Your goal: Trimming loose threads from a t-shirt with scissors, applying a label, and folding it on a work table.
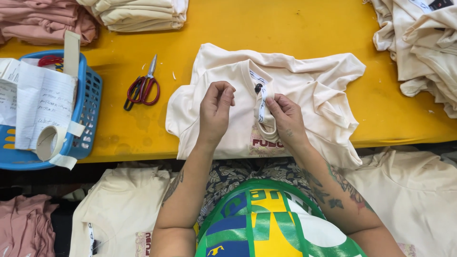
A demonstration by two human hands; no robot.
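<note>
Fingers: your right hand (284, 116) grips the cream shirt (304, 90) collar, left hand (215, 112) pinched closed — empty? unclear | risk: collar slipping — loose hold.

Bright, even overhead light fills the sharp view, soft short shadows fall beside the scissors (142, 88) and basket (90, 102), with mild wide-angle bending at the edges.

Yellow worktable (295, 28), evenly lit, faintly stained; front edge crosses the lower frame. Dark floor (28, 183) below, at left, partly hidden.
</note>
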